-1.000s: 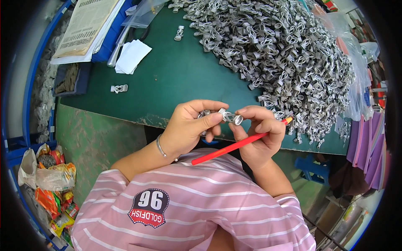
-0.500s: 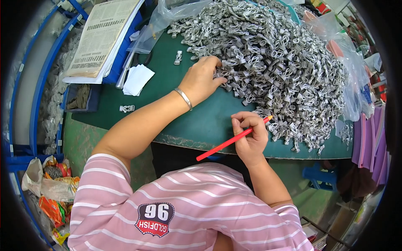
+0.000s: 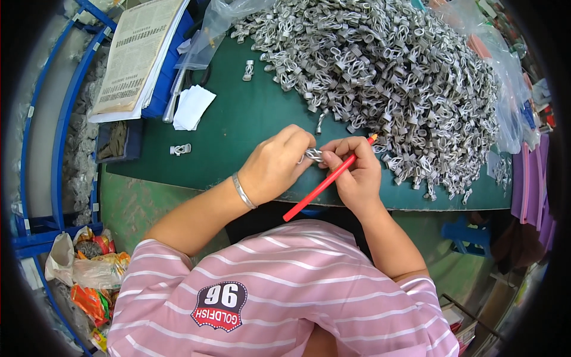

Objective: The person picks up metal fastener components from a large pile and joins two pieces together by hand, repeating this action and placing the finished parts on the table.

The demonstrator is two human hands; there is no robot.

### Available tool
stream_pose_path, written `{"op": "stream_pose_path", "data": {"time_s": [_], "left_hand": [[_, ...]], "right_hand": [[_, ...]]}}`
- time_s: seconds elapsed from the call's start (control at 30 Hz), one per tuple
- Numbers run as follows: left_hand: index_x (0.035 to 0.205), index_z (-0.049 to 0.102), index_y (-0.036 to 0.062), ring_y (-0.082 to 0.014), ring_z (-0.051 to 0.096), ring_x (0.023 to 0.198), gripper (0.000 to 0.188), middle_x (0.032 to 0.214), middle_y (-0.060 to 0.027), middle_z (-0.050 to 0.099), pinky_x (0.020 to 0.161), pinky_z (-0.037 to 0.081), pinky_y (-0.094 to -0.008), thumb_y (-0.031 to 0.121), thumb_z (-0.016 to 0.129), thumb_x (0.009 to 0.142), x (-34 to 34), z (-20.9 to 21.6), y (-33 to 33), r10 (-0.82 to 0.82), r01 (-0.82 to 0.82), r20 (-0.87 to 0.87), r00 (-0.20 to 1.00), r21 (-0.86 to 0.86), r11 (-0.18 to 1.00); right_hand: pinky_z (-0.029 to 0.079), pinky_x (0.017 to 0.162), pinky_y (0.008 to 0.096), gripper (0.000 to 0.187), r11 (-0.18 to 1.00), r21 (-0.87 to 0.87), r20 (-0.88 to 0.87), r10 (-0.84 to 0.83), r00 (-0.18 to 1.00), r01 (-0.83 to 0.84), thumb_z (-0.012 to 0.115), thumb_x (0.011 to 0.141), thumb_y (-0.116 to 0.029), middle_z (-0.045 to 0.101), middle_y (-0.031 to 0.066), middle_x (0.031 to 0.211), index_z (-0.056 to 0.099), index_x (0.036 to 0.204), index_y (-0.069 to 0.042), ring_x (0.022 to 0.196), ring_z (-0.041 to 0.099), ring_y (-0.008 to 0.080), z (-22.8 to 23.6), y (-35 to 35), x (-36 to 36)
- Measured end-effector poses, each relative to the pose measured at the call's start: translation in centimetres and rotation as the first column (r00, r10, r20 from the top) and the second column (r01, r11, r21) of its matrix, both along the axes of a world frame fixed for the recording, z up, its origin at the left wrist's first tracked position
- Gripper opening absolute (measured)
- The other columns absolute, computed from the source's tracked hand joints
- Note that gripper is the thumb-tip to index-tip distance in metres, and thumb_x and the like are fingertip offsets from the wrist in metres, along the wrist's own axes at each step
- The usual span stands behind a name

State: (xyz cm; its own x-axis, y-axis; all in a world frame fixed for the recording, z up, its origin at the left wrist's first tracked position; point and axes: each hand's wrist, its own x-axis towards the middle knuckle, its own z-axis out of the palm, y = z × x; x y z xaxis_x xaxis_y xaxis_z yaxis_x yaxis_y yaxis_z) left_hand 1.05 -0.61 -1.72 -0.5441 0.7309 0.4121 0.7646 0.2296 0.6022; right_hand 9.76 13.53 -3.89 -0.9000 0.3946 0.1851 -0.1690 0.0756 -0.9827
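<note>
My left hand [image 3: 275, 165], wearing a silver bangle, pinches a small silver looped metal fitting [image 3: 313, 154] just above the table's near edge. From the other side, my right hand [image 3: 359, 172] meets the same piece with its thumb and fingertip. Held across the right palm is a red pencil [image 3: 315, 195], its pale tip pointing away to the right and its other end toward my body. Beyond both hands spreads a large heap of similar metal fittings [image 3: 386, 89]. One loose fitting [image 3: 321, 121] lies between the heap and my hands.
On the green table [image 3: 238, 131], two single fittings lie apart at the left, near white paper slips [image 3: 194, 107]. A blue holder with a printed sheet [image 3: 137, 56] stands at the far left. Clear plastic bags [image 3: 505, 101] flank the heap; a blue stool [image 3: 467, 237] is below right.
My left hand has drawn back from the heap toward me with a fitting. My right hand has moved slightly up to meet it, still gripping the pencil. A loose fitting now lies before the heap.
</note>
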Motion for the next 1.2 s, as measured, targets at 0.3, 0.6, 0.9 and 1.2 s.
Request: {"op": "stream_pose_path", "data": {"time_s": [0.3,0.6,0.9,1.2], "left_hand": [[0.084,0.061,0.0003,-0.0039,0.05,0.057,0.021,0.073,-0.0021,0.056,0.048,0.039,-0.0162,0.0,0.073,0.066,2.2,0.8,-1.0,-0.058,-0.101,0.635,0.77,0.211,0.972],[0.093,0.061,-0.003,-0.0078,0.053,0.057,0.018,0.078,-0.0057,0.057,0.045,0.042,-0.0175,0.001,0.065,0.076,3.3,0.3,-1.1,-0.197,-0.218,0.911,0.362,0.288,0.933],[0.104,0.053,-0.0011,-0.0192,0.063,0.066,0.021,0.085,-0.0113,0.06,0.044,0.048,-0.0232,0.01,0.05,0.087,5.0,-0.8,-2.9,-0.57,-0.376,0.756,-0.322,0.45,0.81],[0.094,0.056,0.0029,-0.0151,0.055,0.062,0.015,0.08,-0.0084,0.058,0.049,0.045,-0.0261,0.014,0.055,0.085,6.6,-7.5,-3.0,-0.189,-0.243,0.832,-0.522,0.068,0.968]], "right_hand": [[0.047,0.065,0.0237,0.02,0.919,-0.313,-0.174,0.194,0.966,-0.241,0.059,0.076,0.009,0.058,0.0122,0.085,0.043,0.079,-0.004,0.075,0.055,0.0129,-0.4,0.8,1.2],[0.051,0.066,0.0263,0.044,0.978,0.205,-0.46,0.053,0.886,0.048,0.07,0.066,0.008,0.05,0.0169,0.099,0.035,0.089,-0.006,0.08,0.059,0.02,0.8,-0.3,2.2],[0.051,0.066,0.0302,0.025,0.943,0.33,-0.421,0.179,0.889,-0.034,0.068,0.071,0.003,0.06,0.022,0.092,0.044,0.077,-0.001,0.077,0.061,0.0245,2.9,0.5,2.4],[0.042,0.055,0.0437,0.028,0.629,0.777,0.001,-0.016,1.0,0.009,0.069,0.068,-0.01,0.052,0.0134,0.067,0.043,0.076,-0.004,0.063,0.053,0.0361,2.1,1.1,-3.4]]}}
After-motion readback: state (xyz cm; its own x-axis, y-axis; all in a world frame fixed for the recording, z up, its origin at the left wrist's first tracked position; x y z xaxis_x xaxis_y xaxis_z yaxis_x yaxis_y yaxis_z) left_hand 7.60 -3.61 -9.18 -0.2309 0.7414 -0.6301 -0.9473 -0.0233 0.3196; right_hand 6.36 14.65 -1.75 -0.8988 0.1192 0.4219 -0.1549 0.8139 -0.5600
